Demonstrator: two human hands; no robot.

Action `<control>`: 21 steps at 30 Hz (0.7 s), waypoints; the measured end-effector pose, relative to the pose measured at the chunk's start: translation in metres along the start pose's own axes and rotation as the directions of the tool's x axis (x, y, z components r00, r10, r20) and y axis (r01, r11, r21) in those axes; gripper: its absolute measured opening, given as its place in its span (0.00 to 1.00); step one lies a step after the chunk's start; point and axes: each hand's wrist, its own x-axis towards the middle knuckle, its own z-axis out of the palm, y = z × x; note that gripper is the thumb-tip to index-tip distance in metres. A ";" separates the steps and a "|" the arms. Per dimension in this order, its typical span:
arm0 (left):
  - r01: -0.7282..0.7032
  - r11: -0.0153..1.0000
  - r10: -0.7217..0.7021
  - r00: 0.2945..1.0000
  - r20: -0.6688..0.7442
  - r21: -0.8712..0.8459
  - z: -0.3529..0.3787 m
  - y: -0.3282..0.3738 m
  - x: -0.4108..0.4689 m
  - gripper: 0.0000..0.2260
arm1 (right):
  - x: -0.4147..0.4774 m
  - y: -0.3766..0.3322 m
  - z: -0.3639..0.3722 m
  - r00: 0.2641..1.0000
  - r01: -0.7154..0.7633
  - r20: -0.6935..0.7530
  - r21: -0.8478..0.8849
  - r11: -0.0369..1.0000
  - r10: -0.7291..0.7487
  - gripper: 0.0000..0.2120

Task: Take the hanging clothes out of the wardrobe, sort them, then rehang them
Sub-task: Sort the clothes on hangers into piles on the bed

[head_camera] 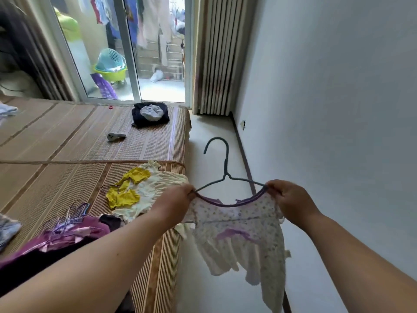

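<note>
A small white floral dress [239, 233] with purple trim hangs over the floor beside the bed, on a grey wire hanger [223, 170] whose hook points up. My left hand [173, 204] pinches the dress's left shoulder at the hanger's end. The right shoulder is pinched by my right hand [291, 199]. On the bed's mat lie a cream and yellow garment [140, 195], a purple and dark clothes pile [74, 233] and several loose hangers [72, 213].
The bed [67, 143] with a woven mat fills the left; a dark folded pile [150, 115] and a small grey object [116, 136] lie on it. A narrow strip of floor [212, 132] runs between bed and white wall [327, 109]. Glass doors [126, 48] and a curtain [216, 55] stand behind.
</note>
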 end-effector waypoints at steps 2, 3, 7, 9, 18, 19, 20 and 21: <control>0.050 0.999 -0.050 0.999 -0.018 -0.021 0.006 -0.004 0.007 0.09 | 0.022 0.005 0.003 0.999 0.027 0.024 -0.032 0.999 -0.027 0.09; 0.069 0.997 -0.070 0.997 -0.027 -0.035 0.008 -0.008 0.012 0.08 | 0.034 0.006 0.006 0.998 0.039 0.044 -0.032 0.999 -0.038 0.09; 0.159 0.984 -0.162 0.986 -0.029 -0.076 0.011 -0.032 0.035 0.06 | 0.084 0.007 0.028 0.990 0.061 0.127 -0.007 0.998 -0.060 0.14; 0.204 0.976 -0.207 0.977 -0.042 -0.079 0.013 -0.048 0.053 0.07 | 0.118 0.006 0.043 0.982 0.061 0.179 0.006 0.998 -0.061 0.14; 0.423 0.895 -0.427 0.904 -0.005 -0.141 0.017 -0.128 0.148 0.14 | 0.298 -0.006 0.126 0.912 0.162 0.387 -0.042 0.986 -0.133 0.10; 0.445 0.882 -0.449 0.893 0.007 -0.153 0.016 -0.137 0.156 0.13 | 0.316 -0.010 0.136 0.900 0.183 0.412 -0.052 0.982 -0.146 0.09; 0.472 0.866 -0.476 0.879 0.019 -0.162 0.015 -0.145 0.163 0.10 | 0.334 -0.014 0.147 0.885 0.207 0.436 -0.059 0.976 -0.162 0.09; 0.497 0.852 -0.500 0.866 0.024 -0.166 0.014 -0.153 0.170 0.08 | 0.350 -0.018 0.156 0.870 0.233 0.460 -0.070 0.970 -0.175 0.09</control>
